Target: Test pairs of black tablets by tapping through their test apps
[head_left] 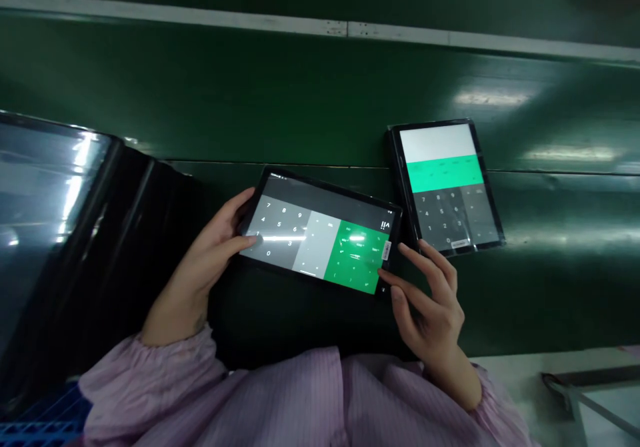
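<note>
Your left hand [200, 267] has the black-framed tablet [320, 233] by its left end, the thumb lying on the glass over the grey keypad and the fingers curled round the far edge, pinching it across the frame. Your right hand [430, 307] is spread, its fingers [433, 267] fanned out, with one fingertip meeting the tablet's right corner near a small white label; you can't tell from here whether that hand grips or only touches. The tablet sits at a slant in front of you, over the dark green conveyor belt [300, 100], its screen lit with a calculator's grey keypad and green panel. It should handle as light but stiff, and its glass is likely slippery and fragile, so the frame edges look like the best place to hold it. Just beyond your right fingers, a second black-framed tablet [445, 187] lies flat on the belt, showing a white band, a bright green band and a keypad. To your left rests a glossy black slab [135, 213], its exact kind unclear, and your pink striped smock sleeve [150, 380] lies near a blue plastic crate [45, 417].
</note>
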Demonstrator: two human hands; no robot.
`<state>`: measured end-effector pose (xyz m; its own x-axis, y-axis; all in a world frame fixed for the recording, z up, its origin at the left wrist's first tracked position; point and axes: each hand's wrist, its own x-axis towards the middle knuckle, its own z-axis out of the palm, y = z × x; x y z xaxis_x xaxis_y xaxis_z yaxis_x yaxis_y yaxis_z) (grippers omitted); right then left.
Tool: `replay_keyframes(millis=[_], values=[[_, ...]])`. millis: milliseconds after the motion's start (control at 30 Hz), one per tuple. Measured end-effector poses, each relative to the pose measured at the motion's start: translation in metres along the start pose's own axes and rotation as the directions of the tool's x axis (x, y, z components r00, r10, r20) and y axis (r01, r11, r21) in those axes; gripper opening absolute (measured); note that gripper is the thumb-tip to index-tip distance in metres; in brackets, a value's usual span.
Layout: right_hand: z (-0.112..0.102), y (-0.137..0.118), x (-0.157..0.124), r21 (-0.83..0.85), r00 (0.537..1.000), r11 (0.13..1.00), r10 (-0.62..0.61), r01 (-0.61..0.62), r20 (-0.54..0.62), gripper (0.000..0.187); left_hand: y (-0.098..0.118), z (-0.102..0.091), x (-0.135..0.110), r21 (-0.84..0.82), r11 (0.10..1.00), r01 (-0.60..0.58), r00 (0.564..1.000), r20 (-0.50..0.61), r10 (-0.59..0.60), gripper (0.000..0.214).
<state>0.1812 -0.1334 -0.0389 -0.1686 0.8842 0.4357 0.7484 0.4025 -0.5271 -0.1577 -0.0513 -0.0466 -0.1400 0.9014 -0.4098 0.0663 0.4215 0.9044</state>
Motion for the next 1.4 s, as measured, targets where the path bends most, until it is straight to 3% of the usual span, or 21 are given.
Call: replay_keyframes(millis=[400,733,900,1033,1167,1233,1300,1400], values=[[0.001,-0.006,0.002,0.005,0.999,1.000,-0.027,0.027,0.044,0.023,0.005,0.010,-0.004,0.011,0.999,0.030,0.994,-0.106,-0.029,0.074],[0.008,-0.002,0.002,-0.125,0.998,0.992,0.035,-0.028,0.054,0.029,0.011,0.017,-0.005,-0.031,0.999,0.015,0.984,-0.176,-0.020,0.063],[0.006,-0.003,0.003,-0.088,0.997,0.996,-0.019,0.026,0.074,0.025,0.013,0.021,-0.008,-0.061,0.996,0.061,0.969,-0.234,-0.074,0.056],[0.007,0.001,0.006,-0.103,0.999,0.995,-0.003,0.007,0.047,0.025,0.013,0.021,-0.020,-0.037,0.995,0.087,0.936,-0.339,-0.095,0.035],[0.000,0.011,0.012,-0.045,0.999,0.998,0.036,-0.035,0.017,0.027,0.013,0.023,-0.041,0.079,0.995,0.059,0.835,-0.550,-0.006,0.008],[-0.005,0.015,0.016,0.006,0.991,0.991,0.132,-0.132,0.021,0.032,0.013,0.022,-0.053,0.070,0.981,0.178,0.841,-0.529,-0.115,0.016],[-0.008,0.018,0.021,0.059,0.975,0.975,0.210,-0.214,0.067,0.036,0.011,0.016,-0.063,0.040,0.945,0.326,0.857,-0.434,-0.277,0.030],[-0.006,0.023,0.035,0.092,0.964,0.969,0.214,-0.230,0.159,0.042,0.002,0.006,-0.075,0.041,0.901,0.432,0.877,-0.252,-0.409,0.053]])
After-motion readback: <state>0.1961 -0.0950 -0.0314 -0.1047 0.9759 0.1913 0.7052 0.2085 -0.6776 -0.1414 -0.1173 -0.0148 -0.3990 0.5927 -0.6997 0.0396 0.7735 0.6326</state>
